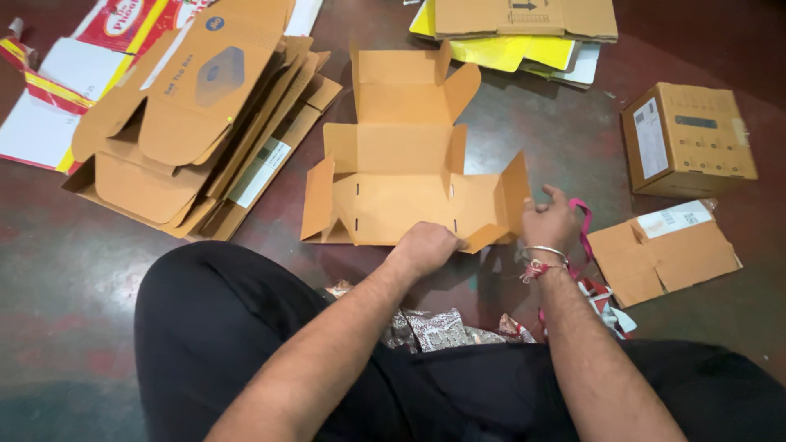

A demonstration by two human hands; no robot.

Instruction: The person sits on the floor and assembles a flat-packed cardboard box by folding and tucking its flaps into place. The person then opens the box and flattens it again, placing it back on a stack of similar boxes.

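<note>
An unfolded brown cardboard box blank (401, 176) lies flat on the dark floor in front of me, its flaps partly raised. My left hand (426, 245) is curled on the near edge of the blank, gripping a front flap. My right hand (548, 223) holds the raised right side flap near its lower corner; a metal bangle and red thread sit on that wrist. My legs in black trousers (221, 327) fill the bottom of the view.
A stack of flattened brown boxes (196, 123) lies at the left, with red, white and yellow printed cartons (57, 90) behind. Flat cardboard and yellow sheets (516, 33) sit at the top. An assembled box (688, 139) and a torn piece (663, 254) lie right. Shiny wrappers (434, 327) are between my legs.
</note>
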